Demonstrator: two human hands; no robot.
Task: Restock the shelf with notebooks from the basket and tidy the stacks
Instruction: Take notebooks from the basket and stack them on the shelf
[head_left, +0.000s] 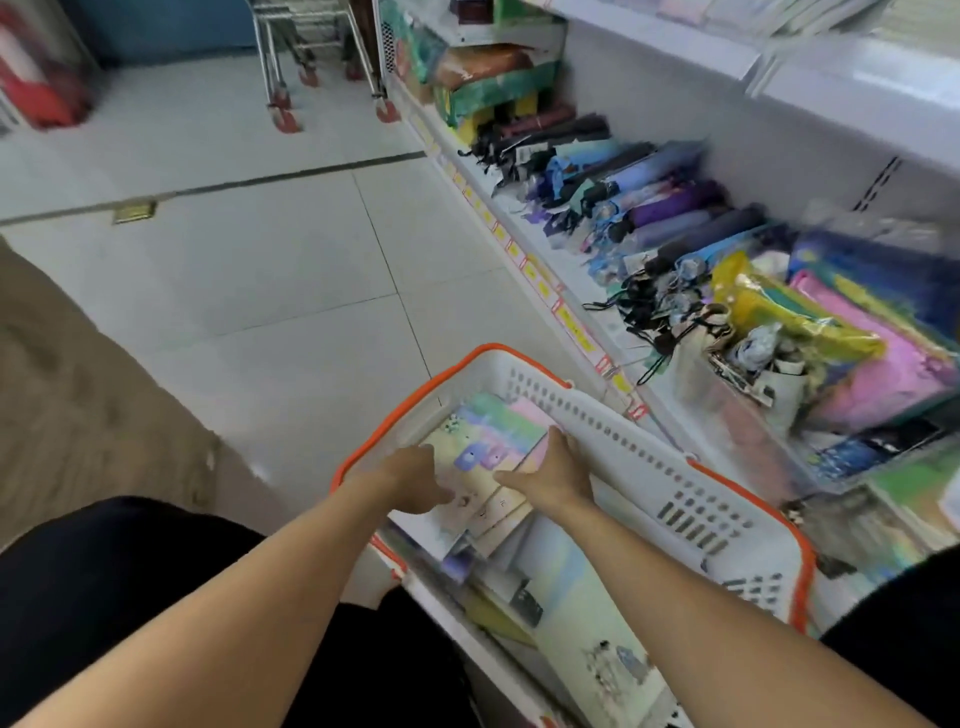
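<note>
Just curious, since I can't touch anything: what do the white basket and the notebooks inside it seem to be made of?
The basket looks like moulded plastic: matte white walls pierced by rows of holes and slots, with an orange rim. The notebooks under the left hand and right hand look like paper or card with printed pastel covers; the blur hides whether they are glossy or wrapped.

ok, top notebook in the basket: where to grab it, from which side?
Take the top notebook by its two long side edges, from above. It lies flat on the stack inside the basket, whose walls block any side approach. The left hand and right hand already flank it this way; how the fingers lie is too blurred to tell.
</note>
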